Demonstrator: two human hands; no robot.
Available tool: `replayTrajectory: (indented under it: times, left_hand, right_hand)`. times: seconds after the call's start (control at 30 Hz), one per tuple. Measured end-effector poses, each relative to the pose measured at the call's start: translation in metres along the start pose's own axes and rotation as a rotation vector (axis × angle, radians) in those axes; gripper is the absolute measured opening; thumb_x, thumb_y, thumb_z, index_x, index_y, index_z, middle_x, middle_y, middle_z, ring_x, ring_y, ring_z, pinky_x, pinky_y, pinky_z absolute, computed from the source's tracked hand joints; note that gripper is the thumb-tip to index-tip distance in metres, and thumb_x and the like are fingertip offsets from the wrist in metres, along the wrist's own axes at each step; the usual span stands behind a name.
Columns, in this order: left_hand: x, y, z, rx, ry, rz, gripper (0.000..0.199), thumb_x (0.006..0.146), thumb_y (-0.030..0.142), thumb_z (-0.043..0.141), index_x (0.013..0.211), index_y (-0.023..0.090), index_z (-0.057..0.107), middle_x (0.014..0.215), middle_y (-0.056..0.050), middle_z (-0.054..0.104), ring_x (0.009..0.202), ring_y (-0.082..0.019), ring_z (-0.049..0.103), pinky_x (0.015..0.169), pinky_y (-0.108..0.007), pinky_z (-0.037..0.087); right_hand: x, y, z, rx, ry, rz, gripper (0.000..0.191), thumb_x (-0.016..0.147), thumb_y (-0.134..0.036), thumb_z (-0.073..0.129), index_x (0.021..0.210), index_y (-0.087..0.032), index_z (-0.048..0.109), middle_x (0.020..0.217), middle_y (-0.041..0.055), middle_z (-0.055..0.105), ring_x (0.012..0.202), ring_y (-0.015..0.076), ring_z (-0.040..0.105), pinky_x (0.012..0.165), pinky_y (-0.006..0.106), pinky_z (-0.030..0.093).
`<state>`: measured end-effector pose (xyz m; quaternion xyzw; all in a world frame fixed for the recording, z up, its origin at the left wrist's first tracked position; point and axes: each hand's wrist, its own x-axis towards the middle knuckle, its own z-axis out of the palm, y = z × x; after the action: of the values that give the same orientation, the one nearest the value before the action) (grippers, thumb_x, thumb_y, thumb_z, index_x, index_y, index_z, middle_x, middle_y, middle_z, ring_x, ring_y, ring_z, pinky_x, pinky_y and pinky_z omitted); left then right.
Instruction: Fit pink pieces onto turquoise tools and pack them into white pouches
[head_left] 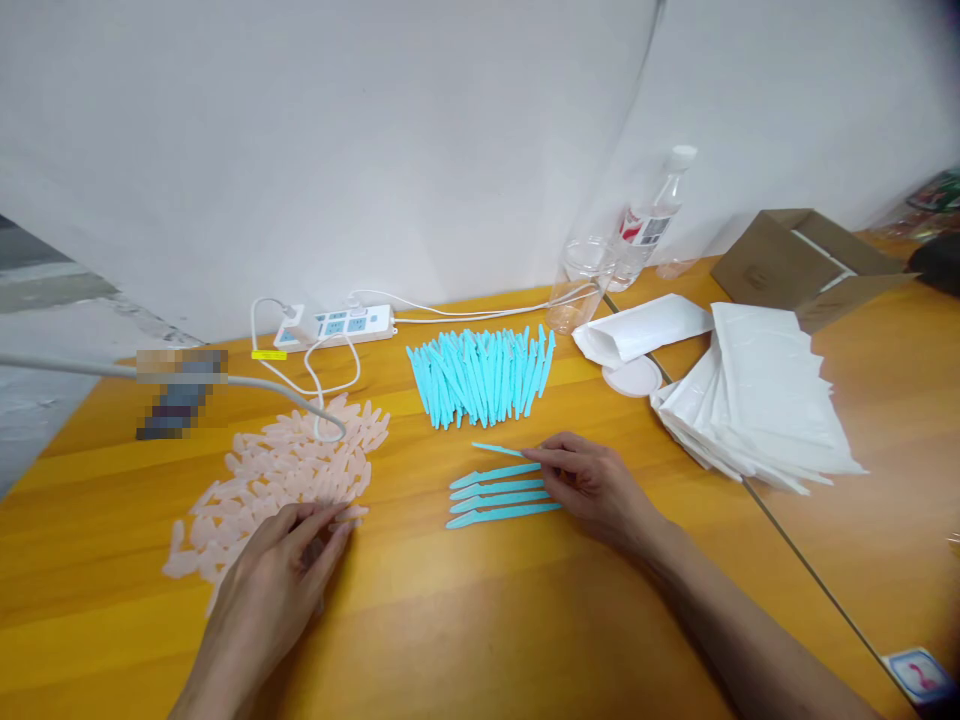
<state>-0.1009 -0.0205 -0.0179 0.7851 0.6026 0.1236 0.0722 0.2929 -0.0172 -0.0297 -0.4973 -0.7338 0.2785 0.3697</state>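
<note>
Four turquoise sticks [501, 492] lie in a row, long axes left-right, touching the fingertips of the right hand [596, 487], loosely open and gripping nothing; left hand [281, 575] rests farther off, fingers extended on the pink pieces [289, 470].

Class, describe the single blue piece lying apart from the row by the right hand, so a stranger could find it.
On the orange table, find the right hand beside four aligned blue pieces. The lone blue piece lies just above that row, thinner-looking and angled.
</note>
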Motion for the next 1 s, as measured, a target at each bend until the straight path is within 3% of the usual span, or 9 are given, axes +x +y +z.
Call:
replayTrajectory:
  times: [0.33,0.53,0.63,0.83,0.93,1.0]
  left_hand:
    - [0.01,0.002,-0.005,-0.094,-0.136,-0.038,0.034,0.094,0.055,0.05,0.096,0.029,0.072,0.106,-0.002,0.072,0.098,-0.021,0.068,0.083,-0.03,0.053]
    - [0.007,0.008,-0.001,-0.158,-0.08,-0.071,0.035,0.093,0.056,0.052,0.101,0.027,0.069,0.101,-0.003,0.075,0.088,-0.02,0.07,0.077,-0.029,0.055]
    - [0.006,0.012,0.002,-0.14,-0.049,-0.038,0.035,0.092,0.055,0.055,0.108,0.028,0.071,0.108,-0.003,0.074,0.096,-0.021,0.07,0.085,-0.031,0.054]
    - [0.011,0.017,0.006,-0.128,-0.059,-0.021,0.032,0.096,0.05,0.051,0.101,0.026,0.072,0.108,-0.004,0.073,0.1,-0.023,0.068,0.089,-0.034,0.053]
    - [0.013,0.025,0.003,-0.213,-0.011,-0.028,0.034,0.095,0.051,0.052,0.105,0.025,0.07,0.111,-0.006,0.073,0.104,-0.025,0.067,0.094,-0.037,0.052]
    - [0.015,0.036,0.0,-0.351,-0.037,-0.073,0.033,0.095,0.051,0.053,0.107,0.025,0.07,0.109,-0.005,0.075,0.1,-0.023,0.069,0.09,-0.033,0.054]
  right_hand:
    - [-0.006,0.0,0.007,-0.094,0.04,-0.046,0.029,0.097,-0.02,0.055,0.12,-0.025,0.072,0.098,0.0074,0.065,0.085,0.0171,0.064,0.072,0.028,0.052]
    - [-0.007,-0.002,0.012,-0.098,0.033,-0.068,0.027,0.098,-0.021,0.055,0.12,-0.024,0.071,0.096,0.0071,0.064,0.083,0.0163,0.064,0.072,0.029,0.053]
    - [-0.008,-0.003,0.013,-0.102,0.025,-0.079,0.028,0.098,-0.021,0.055,0.121,-0.023,0.07,0.099,0.0083,0.065,0.086,0.0171,0.065,0.073,0.03,0.054]
    - [-0.01,-0.004,0.015,-0.123,0.016,-0.121,0.027,0.098,-0.021,0.055,0.121,-0.023,0.068,0.101,0.009,0.065,0.088,0.0177,0.065,0.076,0.031,0.056]
    - [-0.01,-0.006,0.016,-0.144,0.014,-0.152,0.027,0.098,-0.022,0.055,0.121,-0.023,0.068,0.101,0.0094,0.066,0.088,0.0181,0.064,0.077,0.032,0.056]
    - [-0.01,-0.007,0.017,-0.146,0.01,-0.178,0.025,0.098,-0.022,0.056,0.119,-0.024,0.068,0.099,0.0088,0.066,0.087,0.018,0.064,0.076,0.032,0.055]
